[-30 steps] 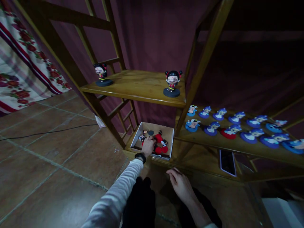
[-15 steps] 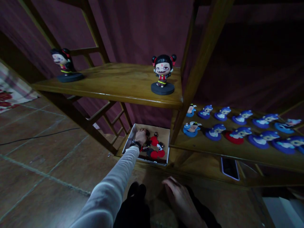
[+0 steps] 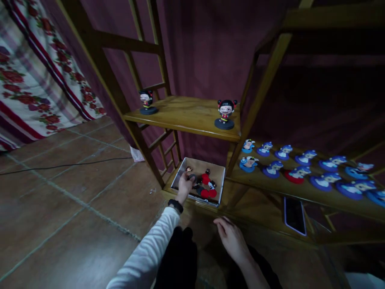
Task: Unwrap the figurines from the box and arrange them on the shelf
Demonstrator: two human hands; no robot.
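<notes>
My left hand (image 3: 185, 187) reaches into a shallow cardboard box (image 3: 221, 195) on the bottom shelf. Its fingers are closed on a figurine with a round dark grey base (image 3: 193, 176); most of the figurine is hidden by the hand. Beside it in the box lie several small figurines, some on red bases (image 3: 205, 179). A brown-haired head (image 3: 189, 169) shows at the box's back left. My right hand (image 3: 230, 237) hovers low in front of the shelf, loosely bent, with nothing visible in it.
Two black-haired figurines stand on the upper shelf, one at the left (image 3: 147, 102) and one at the right (image 3: 225, 114). Several blue-based figurines (image 3: 284, 152) fill the right shelf. Below lies a phone (image 3: 294, 215). A cable (image 3: 90, 162) crosses the tiled floor.
The view has swung left and back, showing more floor and the flowered cloth. My left hand has drawn toward me within the box, and a grey base now shows at its fingers.
</notes>
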